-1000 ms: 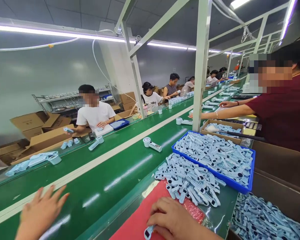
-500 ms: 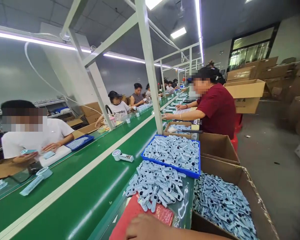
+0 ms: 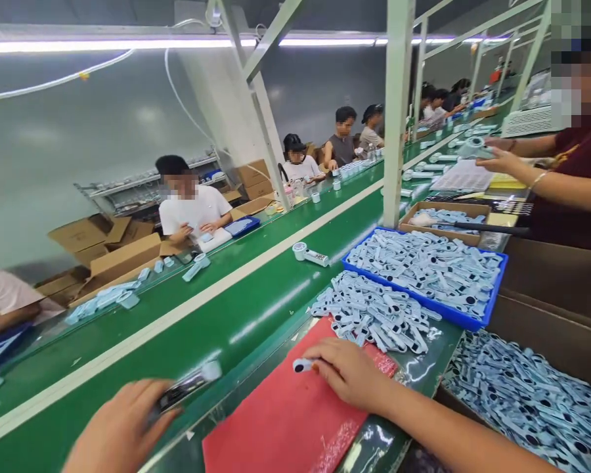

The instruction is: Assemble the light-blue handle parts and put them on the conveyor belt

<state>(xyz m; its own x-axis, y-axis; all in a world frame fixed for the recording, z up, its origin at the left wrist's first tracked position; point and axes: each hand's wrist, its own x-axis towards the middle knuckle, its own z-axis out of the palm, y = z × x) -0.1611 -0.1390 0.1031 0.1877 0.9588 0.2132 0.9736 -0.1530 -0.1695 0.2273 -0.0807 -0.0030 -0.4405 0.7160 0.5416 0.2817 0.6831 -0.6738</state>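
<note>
"What is the person's left hand (image 3: 123, 424) gripping at lower left?"

"A blurred device (image 3: 190, 385), dark with a pale end, clamped between thumb and fingers over the green belt (image 3: 226, 310)."

"And the right hand (image 3: 347, 372)?"

"At lower centre, its thumb and fingers pinch a pale-blue piece (image 3: 303, 365) with a dark oval, over the red mat (image 3: 276, 420)."

"What lies nearby?"

"A heap of similar pieces (image 3: 372, 312) right of centre, beside a blue tray (image 3: 473, 322)."
</note>
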